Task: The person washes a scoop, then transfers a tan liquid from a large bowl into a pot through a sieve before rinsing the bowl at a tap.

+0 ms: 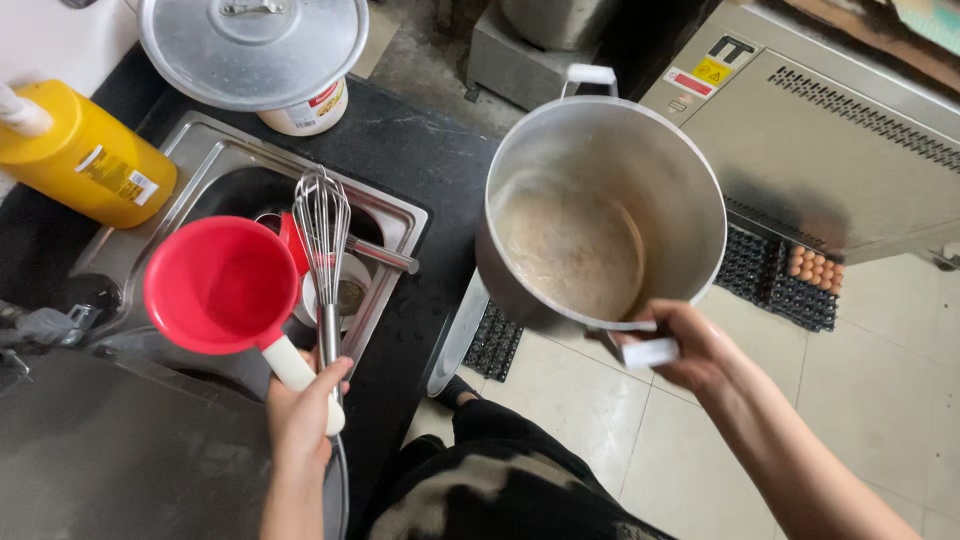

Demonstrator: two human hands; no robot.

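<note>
My left hand [300, 415] grips two handles together over the sink: a red scoop cup [220, 285] with a white handle and a metal whisk [323, 230] that points away from me. My right hand [680, 345] holds the white near handle of a large metal pot [600, 215], which hangs in the air to the right of the counter, over the tiled floor. The pot's inside bottom is smeared with a pale, wet residue.
A steel sink [395, 210] set in a black counter [425, 150] holds a few dishes. A yellow bottle [85, 155] lies at the left. A metal lid [255, 45] rests on a white tub at the back. Egg trays [790, 275] sit under a metal machine [830, 150] on the right.
</note>
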